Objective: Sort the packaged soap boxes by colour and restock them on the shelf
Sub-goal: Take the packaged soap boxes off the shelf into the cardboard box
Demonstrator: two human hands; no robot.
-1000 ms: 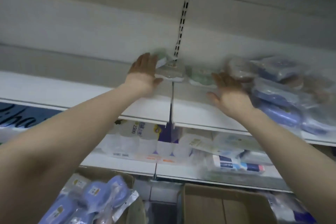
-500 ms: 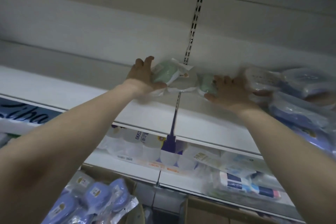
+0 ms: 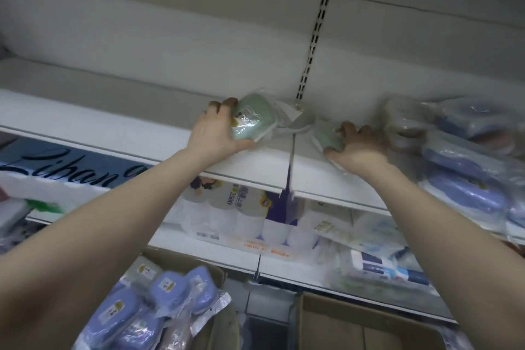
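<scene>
Up at the white shelf (image 3: 113,119), both hands are busy with green soap boxes. The left hand (image 3: 216,133) has its fingers and thumb curled round a pale green soap box (image 3: 254,116) in a clear wrapper. The box is tilted with its broad face toward the camera, and I cannot tell whether its lower edge touches the shelf board. At 3 o'clock from it, the right hand (image 3: 358,148) grips a second green soap box (image 3: 326,136) low on the board, fingers over the top and thumb at the near edge. The two boxes sit near each other, one on either side of the seam in the shelf, with the slotted upright (image 3: 312,45) rising at 12 o'clock between them. Just beside the right hand at 3 o'clock is a blurred stack of brownish packs (image 3: 403,122). Past these, toward 4 o'clock, blue soap packs (image 3: 466,190) are piled at the shelf's right end. On the shelf below, at 6 o'clock from the hands, stands a pack of toilet rolls (image 3: 241,216). At 7 o'clock in the view an open carton (image 3: 218,270) holds more blue packs (image 3: 167,290), and a second carton (image 3: 355,324) sits at 5 o'clock. A banner (image 3: 56,167) with dark script lettering hangs at 9 o'clock.
</scene>
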